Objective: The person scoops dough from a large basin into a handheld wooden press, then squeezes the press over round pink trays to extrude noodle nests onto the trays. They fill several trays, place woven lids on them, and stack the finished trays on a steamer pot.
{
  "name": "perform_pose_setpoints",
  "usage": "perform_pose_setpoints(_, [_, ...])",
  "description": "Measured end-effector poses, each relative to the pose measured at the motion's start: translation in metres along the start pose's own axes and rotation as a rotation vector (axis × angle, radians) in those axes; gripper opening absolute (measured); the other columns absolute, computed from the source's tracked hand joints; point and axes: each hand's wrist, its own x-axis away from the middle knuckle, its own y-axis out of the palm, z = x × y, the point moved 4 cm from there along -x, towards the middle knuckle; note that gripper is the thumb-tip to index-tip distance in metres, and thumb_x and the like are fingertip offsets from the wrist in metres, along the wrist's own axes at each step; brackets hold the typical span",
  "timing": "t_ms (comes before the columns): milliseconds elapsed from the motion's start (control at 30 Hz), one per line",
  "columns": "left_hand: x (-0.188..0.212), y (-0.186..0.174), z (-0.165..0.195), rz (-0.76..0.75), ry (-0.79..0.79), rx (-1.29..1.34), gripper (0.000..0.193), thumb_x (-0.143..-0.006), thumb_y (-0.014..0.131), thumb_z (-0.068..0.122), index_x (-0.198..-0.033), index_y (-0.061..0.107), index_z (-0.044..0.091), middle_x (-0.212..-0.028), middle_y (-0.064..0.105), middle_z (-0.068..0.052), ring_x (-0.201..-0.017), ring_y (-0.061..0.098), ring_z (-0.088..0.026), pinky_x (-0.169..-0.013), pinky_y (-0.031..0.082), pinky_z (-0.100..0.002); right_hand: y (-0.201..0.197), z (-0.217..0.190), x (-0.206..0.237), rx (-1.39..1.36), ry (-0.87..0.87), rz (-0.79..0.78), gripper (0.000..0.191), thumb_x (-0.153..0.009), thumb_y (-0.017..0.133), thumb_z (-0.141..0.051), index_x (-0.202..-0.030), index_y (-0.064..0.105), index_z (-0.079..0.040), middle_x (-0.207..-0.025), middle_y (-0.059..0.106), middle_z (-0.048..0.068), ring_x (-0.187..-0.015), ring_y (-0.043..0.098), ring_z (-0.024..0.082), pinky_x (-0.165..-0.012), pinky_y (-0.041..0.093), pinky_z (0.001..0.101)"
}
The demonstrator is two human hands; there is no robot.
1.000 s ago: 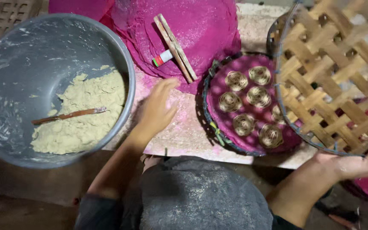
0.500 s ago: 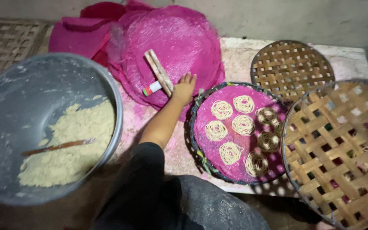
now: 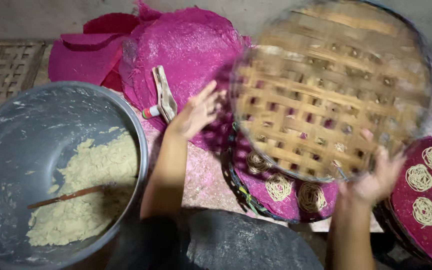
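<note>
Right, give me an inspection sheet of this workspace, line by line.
Surface: pale slab, dusted with powder.
Job's things: round woven bamboo tray, blurred, lifted above a pink-lined tray of noodle coils; a second lined tray of coils at the right edge.
Clutter: grey basin holding pale dough and a wooden stick; stack of pink round liners; wooden press lying on them.
Hands: right hand at the bamboo tray's lower rim; left hand open, fingers spread, beside the tray's left edge.
Cables: nothing seen.
Surroundings: woven mat at upper left; plain wall behind.
</note>
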Motion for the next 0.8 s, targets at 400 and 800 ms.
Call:
perform_pose_setpoints(400, [0.223, 0.042, 0.060, 0.938, 0.772, -0.188, 0.057, -0.095, 0.059, 0.004, -0.151, 0.045, 0.005, -0.146, 0.055, -0.013, -0.134, 0.055, -0.027, -0.110, 0.051, -0.044, 0.189, 0.226, -0.127, 1.551, -0.353, -1.291, 0.023, -0.082, 0.074, -0.017, -0.105, 0.077, -0.020, -0.105, 0.076, 0.017, -0.098, 0.071, 0.037, -0.087, 0.056, 0.0444])
perform_pose_setpoints(800, [0.276, 0.091, 0.061, 0.985, 0.879, -0.324, 0.077, -0.096, 0.063, 0.004, -0.167, 0.036, 0.012, -0.161, 0.039, -0.015, -0.153, 0.045, -0.037, -0.126, 0.043, -0.060, 0.242, 0.262, -0.065, 1.481, -0.355, -1.559, 0.038, -0.074, 0.079, -0.022, -0.111, 0.081, -0.018, -0.106, 0.079, 0.017, -0.096, 0.071, 0.034, -0.089, 0.053, 0.0488])
